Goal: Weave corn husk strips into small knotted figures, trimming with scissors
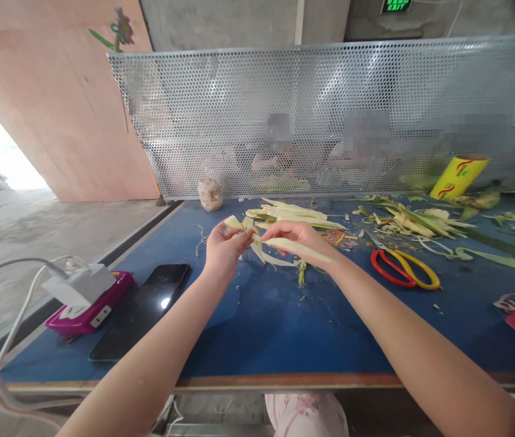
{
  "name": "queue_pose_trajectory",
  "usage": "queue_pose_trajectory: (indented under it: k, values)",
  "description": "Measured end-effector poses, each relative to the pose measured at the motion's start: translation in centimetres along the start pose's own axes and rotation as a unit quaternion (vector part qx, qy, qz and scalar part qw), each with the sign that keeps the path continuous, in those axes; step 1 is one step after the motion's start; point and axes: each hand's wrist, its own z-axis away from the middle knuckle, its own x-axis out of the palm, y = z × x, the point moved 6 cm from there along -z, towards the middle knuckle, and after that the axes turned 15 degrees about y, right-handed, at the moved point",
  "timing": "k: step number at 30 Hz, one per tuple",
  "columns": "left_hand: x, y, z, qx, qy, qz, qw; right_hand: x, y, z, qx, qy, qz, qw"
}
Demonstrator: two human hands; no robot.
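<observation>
Both my hands meet above the blue table [285,321], holding pale yellow leaf strips [280,244]. My left hand [223,247] pinches the folded end of the strips, whose tips stick up above its fingers. My right hand [300,240] is closed over the strips from the other side, and a long strip trails under its wrist. A pile of similar pale strips [294,213] lies just behind my hands.
Red and yellow scissors [404,268] lie right of my hands, among green and pale leaf scraps [421,221]. A black phone [146,306] and a pink power strip [91,306] with a white charger sit at the left. People sit behind the perforated metal screen [330,115].
</observation>
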Motion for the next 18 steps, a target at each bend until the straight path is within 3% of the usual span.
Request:
queue_pose_trajectory:
  k: [5,8,12,15,18]
  values:
    - [-0.2,0.0,-0.2,0.002,0.006,-0.004,1.0,0.4,-0.2,0.2,-0.087,-0.022,0.108,0.99]
    - [-0.2,0.0,-0.2,0.002,0.011,-0.006,1.0,0.4,0.2,0.1,-0.039,0.001,0.065,0.997]
    - [0.2,-0.1,0.2,-0.004,-0.016,-0.022,1.0,-0.5,0.5,-0.2,0.031,0.085,-0.043,0.995]
    - [0.5,-0.5,0.6,-0.018,-0.043,-0.041,0.998,-1.5,1.1,-0.5,0.043,0.153,-0.045,0.986]
    - [0.7,-0.8,0.8,-0.029,-0.059,-0.055,0.996,-2.1,2.9,-0.5,0.126,0.202,-0.03,0.971]
